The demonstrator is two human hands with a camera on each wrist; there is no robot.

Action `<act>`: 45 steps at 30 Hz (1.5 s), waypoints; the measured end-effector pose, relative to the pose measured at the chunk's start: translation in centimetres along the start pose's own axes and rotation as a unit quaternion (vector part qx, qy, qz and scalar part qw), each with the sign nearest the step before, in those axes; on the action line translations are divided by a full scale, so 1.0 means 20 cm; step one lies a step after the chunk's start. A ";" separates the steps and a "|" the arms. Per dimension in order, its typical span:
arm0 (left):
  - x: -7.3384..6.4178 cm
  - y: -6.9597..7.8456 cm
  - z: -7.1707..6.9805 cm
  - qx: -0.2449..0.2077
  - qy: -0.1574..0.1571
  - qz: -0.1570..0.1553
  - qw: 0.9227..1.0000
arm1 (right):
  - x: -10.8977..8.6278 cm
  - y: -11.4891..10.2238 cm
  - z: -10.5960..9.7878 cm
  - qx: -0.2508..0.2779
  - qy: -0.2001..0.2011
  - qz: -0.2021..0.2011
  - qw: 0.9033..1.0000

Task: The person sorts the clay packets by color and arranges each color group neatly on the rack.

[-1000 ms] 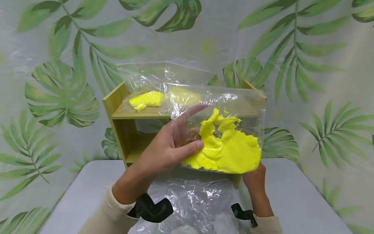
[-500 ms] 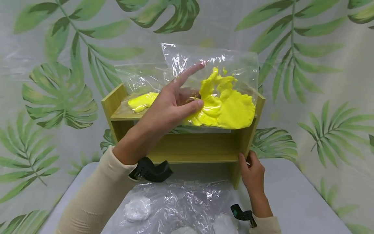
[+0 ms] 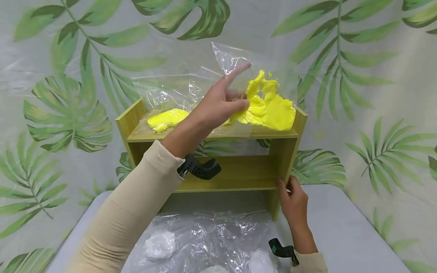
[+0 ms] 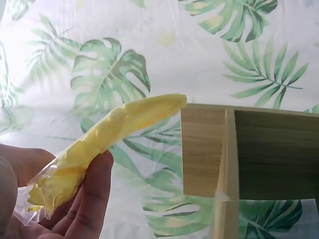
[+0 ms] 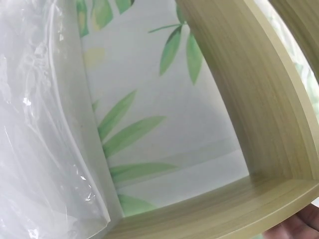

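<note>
In the head view my left hand (image 3: 218, 102) pinches a clear plastic bag of yellow modelling clay (image 3: 278, 112), thumb in front and fingers behind. The bag stands tilted over the right part of the wooden shelf's (image 3: 246, 172) top board. The left wrist view shows the clay bag (image 4: 119, 124) edge-on between my fingers (image 4: 97, 189). Low on the shelf's right side panel, my right hand (image 3: 294, 201) grips the edge; a bit of this hand (image 5: 299, 224) shows in the right wrist view. A second bag of yellow clay (image 3: 167, 119) lies at the top board's left.
On the white table (image 3: 341, 227) in front of the shelf lie clear plastic bags (image 3: 208, 227) with white lumps (image 3: 159, 244) inside. Behind my left hand, more clear plastic overlaps the top board's middle. A leaf-print curtain (image 3: 368, 94) hangs behind everything.
My left hand has raised the yellow clay bag from in front of the shelf, then carried it slightly right and away over the top board. The right hand keeps its place at the side panel.
</note>
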State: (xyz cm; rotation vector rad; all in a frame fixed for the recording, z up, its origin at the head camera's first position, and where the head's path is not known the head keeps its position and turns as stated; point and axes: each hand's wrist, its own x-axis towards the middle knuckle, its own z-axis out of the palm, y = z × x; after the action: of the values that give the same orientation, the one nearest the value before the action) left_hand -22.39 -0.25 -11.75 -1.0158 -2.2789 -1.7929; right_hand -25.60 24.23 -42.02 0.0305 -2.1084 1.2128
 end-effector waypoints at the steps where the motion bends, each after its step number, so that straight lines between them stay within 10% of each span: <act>1: 0.03 0.00 0.00 -0.005 0.000 0.001 1.000 | 0.00 0.00 0.00 0.000 0.000 -0.001 1.000; 15: 0.39 -0.18 0.02 0.043 -0.004 -0.006 0.999 | 0.00 0.01 0.00 -0.004 0.008 -0.004 1.000; 22: 0.38 -0.23 -0.04 0.033 -0.013 -0.153 0.988 | 0.00 0.00 0.00 -0.001 0.011 -0.008 1.000; 27: 0.37 -0.27 -0.06 0.043 0.002 -0.203 0.978 | -0.01 -0.01 0.00 0.001 0.008 -0.009 1.000; 45: 0.34 -0.32 -0.03 0.241 0.005 -0.180 0.954 | 0.00 0.00 0.00 0.007 0.007 0.000 1.000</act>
State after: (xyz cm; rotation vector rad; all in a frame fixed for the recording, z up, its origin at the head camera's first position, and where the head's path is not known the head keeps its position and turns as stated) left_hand -31.35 1.57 -13.93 -0.5304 -2.8279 -1.2028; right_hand -25.50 24.27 -41.99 0.0288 -2.0869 1.2250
